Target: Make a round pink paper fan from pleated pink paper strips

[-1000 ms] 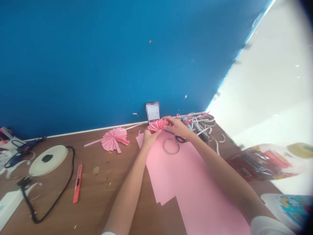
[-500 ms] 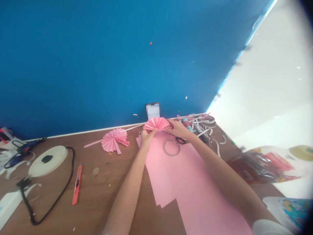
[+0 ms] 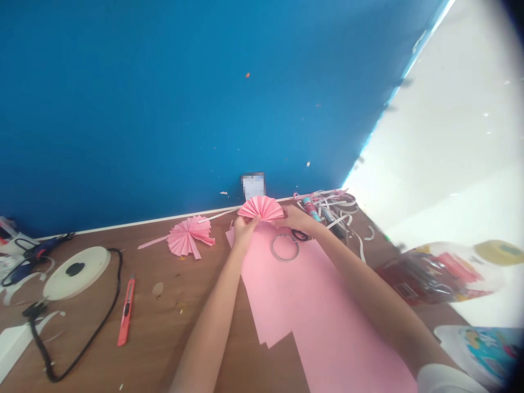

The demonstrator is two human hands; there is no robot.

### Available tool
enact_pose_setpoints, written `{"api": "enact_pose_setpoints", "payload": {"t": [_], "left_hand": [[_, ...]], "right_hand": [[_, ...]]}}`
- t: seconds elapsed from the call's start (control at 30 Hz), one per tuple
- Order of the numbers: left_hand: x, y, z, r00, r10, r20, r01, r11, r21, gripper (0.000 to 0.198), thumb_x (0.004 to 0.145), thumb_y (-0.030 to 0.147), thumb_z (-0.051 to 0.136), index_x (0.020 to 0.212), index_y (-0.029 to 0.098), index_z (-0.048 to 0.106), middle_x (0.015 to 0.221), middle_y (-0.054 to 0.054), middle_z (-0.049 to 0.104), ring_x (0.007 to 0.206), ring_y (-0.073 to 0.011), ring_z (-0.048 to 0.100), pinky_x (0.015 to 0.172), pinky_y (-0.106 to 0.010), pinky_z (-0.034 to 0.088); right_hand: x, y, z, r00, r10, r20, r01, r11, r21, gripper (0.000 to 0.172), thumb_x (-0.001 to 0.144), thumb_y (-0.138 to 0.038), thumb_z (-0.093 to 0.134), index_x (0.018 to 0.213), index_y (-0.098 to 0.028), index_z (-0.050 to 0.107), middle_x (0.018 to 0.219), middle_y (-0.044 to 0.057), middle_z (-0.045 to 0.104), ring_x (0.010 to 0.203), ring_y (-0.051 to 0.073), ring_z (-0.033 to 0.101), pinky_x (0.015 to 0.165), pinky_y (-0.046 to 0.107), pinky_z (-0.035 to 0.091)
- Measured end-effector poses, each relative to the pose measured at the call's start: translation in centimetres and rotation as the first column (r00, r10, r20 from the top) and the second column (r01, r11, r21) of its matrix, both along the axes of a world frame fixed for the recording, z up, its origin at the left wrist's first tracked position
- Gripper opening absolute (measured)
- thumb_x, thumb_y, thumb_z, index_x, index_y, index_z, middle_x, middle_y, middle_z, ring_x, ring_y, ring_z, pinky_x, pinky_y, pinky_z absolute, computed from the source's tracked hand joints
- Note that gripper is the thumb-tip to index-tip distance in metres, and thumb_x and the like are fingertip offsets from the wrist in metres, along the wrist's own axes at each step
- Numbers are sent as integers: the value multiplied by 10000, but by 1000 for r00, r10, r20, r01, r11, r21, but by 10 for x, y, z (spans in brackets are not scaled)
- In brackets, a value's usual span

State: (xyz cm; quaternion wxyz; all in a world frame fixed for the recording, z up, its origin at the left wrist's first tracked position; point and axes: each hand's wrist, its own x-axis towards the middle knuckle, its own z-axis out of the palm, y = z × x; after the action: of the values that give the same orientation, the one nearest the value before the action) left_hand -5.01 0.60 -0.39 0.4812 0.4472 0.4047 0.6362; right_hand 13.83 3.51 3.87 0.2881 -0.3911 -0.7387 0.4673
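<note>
A pleated pink paper fan (image 3: pixel 262 208), spread in a half circle, is held up between my two hands near the wall. My left hand (image 3: pixel 245 229) pinches its lower left part, and my right hand (image 3: pixel 291 217) grips its right end. Below them lie pink paper sheets (image 3: pixel 286 289), with a metal ring (image 3: pixel 285 248) and a small black loop (image 3: pixel 300 234) on top. To the left, a second pleated pink rosette (image 3: pixel 190 237) with a paper strip rests on the brown table (image 3: pixel 164 327).
A red cutter (image 3: pixel 126 312), a white disc (image 3: pixel 77 272) and a black cable (image 3: pixel 117 297) lie at the left. Paper strips (image 3: pixel 347 203) and a glue stick (image 3: pixel 311 208) are at the back right. A plastic packet (image 3: pixel 429 273) is at the right; a phone (image 3: pixel 254 186) leans on the wall.
The whole view has shifted slightly. My right fingers have moved a little at the fan's right edge; both hands still hold it.
</note>
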Motion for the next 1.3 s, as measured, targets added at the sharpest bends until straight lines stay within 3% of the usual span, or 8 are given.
{"api": "enact_pose_setpoints", "payload": {"t": [0.13,0.33,0.47,0.67,0.83,0.93,1.13,1.3], "left_hand": [[1,0,0,1000,19,-21,-19,1000,-20,480,688,419,711,1066,149,587,1046,-112,669,927,-184,633,847,-320,478],[1,-2,-3,995,-26,-96,21,998,-54,482,754,475,631,1112,174,512,1014,-79,637,706,-115,589,580,-220,474],[1,-1,-4,988,-8,-152,2,999,-42,474,760,497,617,1094,178,513,958,-56,620,587,-80,512,502,-203,428],[2,-2,-1,988,-20,-151,12,998,-57,491,765,509,608,1117,181,514,980,-67,619,642,-102,536,506,-202,414],[3,-3,1,988,-24,-150,17,999,-46,430,761,475,622,1065,185,532,918,-43,606,602,-81,507,484,-185,392],[4,-3,0,987,-27,-159,16,997,-70,465,707,425,687,1078,185,541,901,-39,622,633,-97,537,537,-202,425],[4,-3,0,992,21,-123,-27,999,-45,492,661,342,735,1094,175,574,991,-72,659,952,-198,609,880,-328,456],[2,-4,1,988,62,-139,-70,996,-56,463,689,355,709,1092,172,573,979,-73,672,1019,-209,598,913,-332,442]], "right_hand": [[-3,0,-5,997,8,-74,-15,995,-98,284,673,-344,696,851,-126,656,746,38,680,746,178,622,722,297,494],[-4,-1,-8,998,-27,-62,17,987,-158,222,643,-293,719,786,-134,660,760,40,689,729,173,619,710,286,492],[-5,-2,-3,995,-38,-92,22,985,-170,318,614,-300,748,872,-134,667,803,41,691,773,180,618,726,294,494],[-3,-5,8,978,-7,-207,-44,969,-241,387,668,-354,723,993,-158,651,878,52,686,787,161,608,732,287,493],[-3,-4,7,970,-157,-185,118,972,-203,346,731,-479,635,827,-147,642,725,20,625,648,117,539,584,231,440],[-5,-2,1,957,-186,-221,157,977,-141,357,729,-485,634,790,-133,635,718,12,604,640,104,513,589,227,416],[-8,1,-7,964,-132,-232,130,991,-26,373,735,-504,626,777,-134,651,731,15,603,663,113,506,624,246,406],[-8,0,-4,964,-138,-226,136,990,-24,380,705,-505,650,773,-133,684,754,35,630,691,133,521,639,262,419]]}}
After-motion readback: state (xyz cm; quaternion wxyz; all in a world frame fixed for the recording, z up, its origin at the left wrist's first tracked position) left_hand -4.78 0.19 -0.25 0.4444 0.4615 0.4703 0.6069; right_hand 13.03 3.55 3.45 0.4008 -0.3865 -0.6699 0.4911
